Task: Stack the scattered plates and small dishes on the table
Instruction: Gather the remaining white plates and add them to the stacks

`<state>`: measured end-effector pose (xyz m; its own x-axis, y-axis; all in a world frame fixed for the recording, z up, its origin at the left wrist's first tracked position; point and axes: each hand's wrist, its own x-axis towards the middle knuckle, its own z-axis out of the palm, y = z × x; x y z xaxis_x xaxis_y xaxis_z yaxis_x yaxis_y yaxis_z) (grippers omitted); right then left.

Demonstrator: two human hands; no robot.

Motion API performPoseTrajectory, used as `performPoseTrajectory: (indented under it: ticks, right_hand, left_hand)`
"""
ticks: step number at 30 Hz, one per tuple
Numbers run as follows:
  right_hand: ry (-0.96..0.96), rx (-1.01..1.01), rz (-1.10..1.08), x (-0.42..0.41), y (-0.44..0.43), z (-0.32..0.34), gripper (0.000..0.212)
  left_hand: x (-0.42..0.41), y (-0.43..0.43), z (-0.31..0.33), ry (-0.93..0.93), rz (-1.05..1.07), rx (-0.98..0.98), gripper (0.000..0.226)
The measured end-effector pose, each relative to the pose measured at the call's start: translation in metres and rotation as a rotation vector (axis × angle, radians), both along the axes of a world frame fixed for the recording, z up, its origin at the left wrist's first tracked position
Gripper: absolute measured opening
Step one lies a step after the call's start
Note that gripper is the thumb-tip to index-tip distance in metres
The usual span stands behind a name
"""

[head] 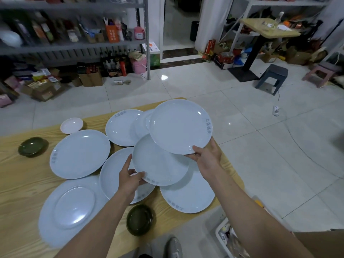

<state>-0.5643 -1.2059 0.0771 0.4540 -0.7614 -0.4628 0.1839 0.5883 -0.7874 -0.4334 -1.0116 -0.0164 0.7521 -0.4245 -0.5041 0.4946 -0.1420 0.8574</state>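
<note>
A person sorting tableware holds one plate in each hand above a light wooden table (22, 174). The right hand (206, 157) pinches the near rim of a white round ceramic plate (179, 127) with grey lettering on its edge. That plate spreads away from the right fingers (194, 156), beyond them and to their left. The left hand (130, 180) grips the near-left rim of a second white plate (160, 162), which lies beyond its fingers (138, 175) and to their right.

The right hand's plate sits higher and overlaps the far edge of the second white plate; whether the two touch cannot be told. Both are round, with no long axis, so the stacking seems to turn on one offset. The upper plate's centre lies beyond and right of the lower one's, and it would likely have to come back toward the left fingers and down to nest. Both sets of fingers are clamped on their rims, none free.

An underlying white plate (111, 175) lies below the left fingers, and a near-right white plate (188, 198) lies under the right forearm. A wide white plate (80, 153), a large ridged white plate (70, 207) and a far white plate (121, 127) lie spread on the table. A small pale pink dish (71, 125) and a dark green dish (32, 147) sit well left of both hands. A second dark green dish (140, 219) sits nearer than the left fingers.
</note>
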Motion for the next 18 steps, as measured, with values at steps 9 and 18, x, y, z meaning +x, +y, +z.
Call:
performPoseTrajectory:
  ticks: [9, 18]
  right_hand:
    - [-0.108, -0.04, 0.128, -0.005, 0.007, 0.028, 0.084]
    - [-0.195, -0.025, 0.291, 0.008, 0.061, 0.056, 0.086]
  left_hand:
    - [-0.022, 0.028, 0.051, -0.073, 0.23, -0.16, 0.091]
    - [-0.041, 0.085, 0.079, -0.164, 0.446, -0.222, 0.093]
